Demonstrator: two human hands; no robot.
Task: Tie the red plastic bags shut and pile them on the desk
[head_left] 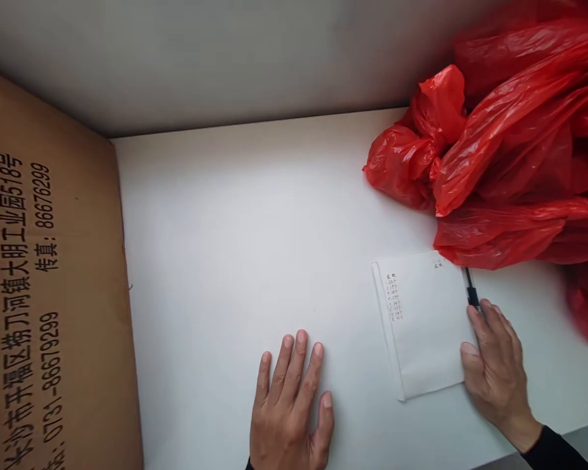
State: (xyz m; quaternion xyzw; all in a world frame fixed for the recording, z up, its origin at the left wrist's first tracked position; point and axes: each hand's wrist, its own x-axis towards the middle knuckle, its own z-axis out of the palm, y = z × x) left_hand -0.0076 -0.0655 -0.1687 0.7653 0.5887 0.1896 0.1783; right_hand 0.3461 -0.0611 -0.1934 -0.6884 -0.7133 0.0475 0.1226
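My left hand (291, 408) lies palm down on the white table (235, 248), its fingers stretched and spread, holding nothing. An open notebook (428, 346) with a short handwritten list sits to its right. Along the notebook's right edge runs a pen (472, 294) with a black part; its far end goes under the red plastic and its near end is partly hidden by my right hand (497, 365). That hand rests at the notebook's lower right edge, fingers stretched forward over or beside the pen, thumb apart and near the page.
A large cardboard box (68, 261) with black printed writing stands along the left side. Crumpled red plastic bags (519, 143) cover the back right and overhang the notebook's top corner. A grey-white wall (225, 65) rises behind the table.
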